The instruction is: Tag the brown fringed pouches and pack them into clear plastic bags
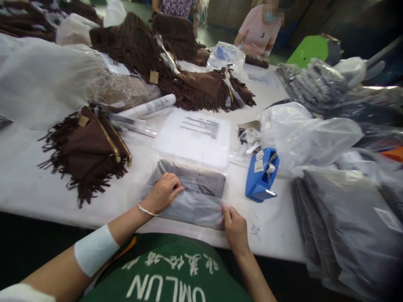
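Observation:
A clear plastic bag (189, 212) with a dark folded item inside lies flat at the table's front edge, printed text showing on its upper part. My left hand (164, 189) rests on the bag's left side, fingers curled and gathering the plastic, thumb pointing right. At the lower right corner, my right hand (234, 226) pinches the bag's edge between thumb and fingers. Just beyond the bag is a stack of flat printed plastic bags (193, 136). Right of it stands a blue tape dispenser (260, 176).
A brown fringed piece with gold zippers (88, 147) lies left. More brown fringed pieces (201, 86) are heaped farther back. Filled grey bags (343, 209) are stacked at right, near crumpled clear plastic (305, 134). A person in a pink shirt (260, 31) is across the table.

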`<state>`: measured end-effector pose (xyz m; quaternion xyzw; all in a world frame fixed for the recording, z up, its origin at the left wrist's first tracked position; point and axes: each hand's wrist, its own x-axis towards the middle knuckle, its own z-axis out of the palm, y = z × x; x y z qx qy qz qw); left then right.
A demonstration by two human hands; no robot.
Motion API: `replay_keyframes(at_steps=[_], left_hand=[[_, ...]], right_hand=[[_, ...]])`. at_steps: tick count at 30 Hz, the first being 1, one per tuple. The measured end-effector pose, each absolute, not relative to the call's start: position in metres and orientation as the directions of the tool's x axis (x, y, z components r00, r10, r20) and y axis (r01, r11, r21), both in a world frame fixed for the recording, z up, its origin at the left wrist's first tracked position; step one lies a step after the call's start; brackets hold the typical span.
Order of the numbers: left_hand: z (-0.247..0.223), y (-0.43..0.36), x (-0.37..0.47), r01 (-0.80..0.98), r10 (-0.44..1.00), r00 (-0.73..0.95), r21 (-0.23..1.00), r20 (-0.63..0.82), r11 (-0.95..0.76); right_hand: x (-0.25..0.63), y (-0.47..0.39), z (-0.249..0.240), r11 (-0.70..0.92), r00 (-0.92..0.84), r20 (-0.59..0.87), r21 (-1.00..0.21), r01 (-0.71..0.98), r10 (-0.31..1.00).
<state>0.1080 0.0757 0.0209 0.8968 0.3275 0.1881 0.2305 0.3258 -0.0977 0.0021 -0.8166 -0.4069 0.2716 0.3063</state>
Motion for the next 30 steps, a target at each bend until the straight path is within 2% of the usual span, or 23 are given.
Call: replay_keyframes(at_steps=[3,7,13,16,18,21,23,30], left_hand=[[0.021,0.081,0.101,0.461,0.644,0.741,0.553,0.19,-0.694],[0.027,0.078,0.097,0.438,0.596,0.793,0.565,0.123,-0.699],[0.017,0.069,0.104,0.514,0.694,0.699,0.554,0.171,-0.655],[0.013,0.067,0.106,0.537,0.702,0.685,0.518,0.192,-0.666],[0.011,0.066,0.106,0.535,0.696,0.686,0.502,0.211,-0.679],[0.009,0.067,0.107,0.526,0.683,0.691,0.483,0.235,-0.699],[0.009,0.067,0.107,0.523,0.675,0.696,0.47,0.246,-0.711],[0.009,0.068,0.108,0.523,0.668,0.696,0.452,0.263,-0.723]], right_hand=[[0.328,-0.094,0.002,-0.471,0.535,-0.18,-0.743,0.476,0.825],[0.329,-0.092,0.002,-0.461,0.527,-0.173,-0.745,0.483,0.832],[0.334,-0.094,0.003,-0.467,0.563,-0.171,-0.769,0.437,0.808],[0.354,-0.101,0.008,-0.457,0.661,-0.194,-0.853,0.251,0.725],[0.375,-0.108,0.015,-0.413,0.774,-0.143,-0.896,0.163,0.616],[0.41,-0.113,0.029,-0.339,0.907,0.009,-0.926,0.167,0.422],[0.429,-0.109,0.036,-0.317,0.928,0.06,-0.93,0.186,0.368],[0.443,-0.076,0.04,-0.293,0.875,0.047,-0.933,0.211,0.481]])
